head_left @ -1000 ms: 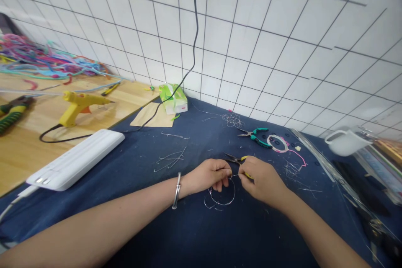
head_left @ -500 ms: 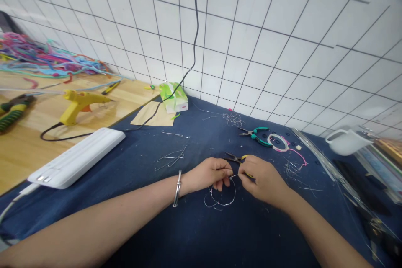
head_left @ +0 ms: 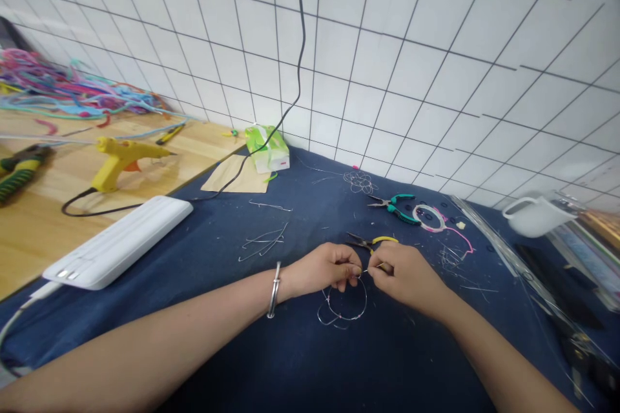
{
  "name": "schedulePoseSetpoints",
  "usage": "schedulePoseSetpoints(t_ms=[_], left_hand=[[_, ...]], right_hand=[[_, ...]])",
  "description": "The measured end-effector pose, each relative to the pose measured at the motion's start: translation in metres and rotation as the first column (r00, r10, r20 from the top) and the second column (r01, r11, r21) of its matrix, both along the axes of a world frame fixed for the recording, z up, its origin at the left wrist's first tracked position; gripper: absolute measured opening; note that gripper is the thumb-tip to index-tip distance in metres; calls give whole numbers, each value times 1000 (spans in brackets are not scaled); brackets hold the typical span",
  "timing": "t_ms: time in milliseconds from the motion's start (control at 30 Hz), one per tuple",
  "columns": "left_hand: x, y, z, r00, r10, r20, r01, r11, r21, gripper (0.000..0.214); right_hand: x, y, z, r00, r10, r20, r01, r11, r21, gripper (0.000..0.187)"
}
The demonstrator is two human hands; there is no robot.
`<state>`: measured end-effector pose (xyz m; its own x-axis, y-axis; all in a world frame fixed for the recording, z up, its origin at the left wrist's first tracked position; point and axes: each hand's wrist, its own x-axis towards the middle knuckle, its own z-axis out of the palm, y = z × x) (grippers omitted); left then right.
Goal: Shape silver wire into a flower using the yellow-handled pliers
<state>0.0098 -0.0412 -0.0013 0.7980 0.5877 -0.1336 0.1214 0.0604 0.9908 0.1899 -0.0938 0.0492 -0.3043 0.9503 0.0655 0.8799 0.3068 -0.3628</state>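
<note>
Between the fingers of my left hand (head_left: 338, 266) is pinched a looped piece of thin silvery wire (head_left: 352, 318), whose rings hang below the hand over the blue cloth. My right hand (head_left: 400, 274) pinches a short end of the wire, close to the left fingertips. Just behind the right hand lie yellow-handled pliers (head_left: 375, 242), partly hidden by it. Farther back are green-handled pliers (head_left: 394, 205), beside a white ring-shaped spool (head_left: 429, 218) with pink cord. Several bent wire pieces (head_left: 264, 244) lie to the left of my hands.
A white power bank (head_left: 121, 242) with a cable lies at left, near a yellow glue gun (head_left: 116, 162) on the wooden board (head_left: 208, 135). A green tissue pack (head_left: 267, 150) stands by the wall. At right are a white mug (head_left: 540, 214) and long clear strips (head_left: 484, 235).
The wire loops have shifted slightly down and right and turned a little. Both hands stay close together, still pinching; the right fingers have closed in a bit, uncovering more of the yellow pliers' handle.
</note>
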Motion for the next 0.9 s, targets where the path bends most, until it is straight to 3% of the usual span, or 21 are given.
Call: schedulePoseSetpoints(t_ms=[233,367,467,533,633,700,767,900], left_hand=[[3,-1,-2,999,18,43,-18,1000,-19,17],[4,-2,-3,992,77,96,-71,995,-66,13],[4,-3,-3,980,145,135,-131,986,-103,11],[3,-2,-3,973,176,152,-159,980,-119,11],[1,-2,-3,968,191,165,-170,976,-132,11],[0,-1,-4,967,185,176,-162,977,-138,10],[-1,-1,-5,966,174,188,-149,979,-142,10],[-2,0,-6,972,144,187,-118,983,-143,11]], right_hand=[[-5,1,3,996,-85,-22,84,995,-47,11],[-5,1,2,976,-152,-156,147,988,-43,14],[-2,3,-4,900,-245,-359,273,962,28,39],[0,4,-12,804,-295,-516,331,943,-23,45],[-2,4,-27,614,-336,-714,199,941,-273,38],[-7,3,-35,533,-351,-769,78,926,-369,31],[-11,1,-41,510,-338,-791,24,925,-379,25],[-15,-1,-46,519,-310,-797,30,938,-345,25]])
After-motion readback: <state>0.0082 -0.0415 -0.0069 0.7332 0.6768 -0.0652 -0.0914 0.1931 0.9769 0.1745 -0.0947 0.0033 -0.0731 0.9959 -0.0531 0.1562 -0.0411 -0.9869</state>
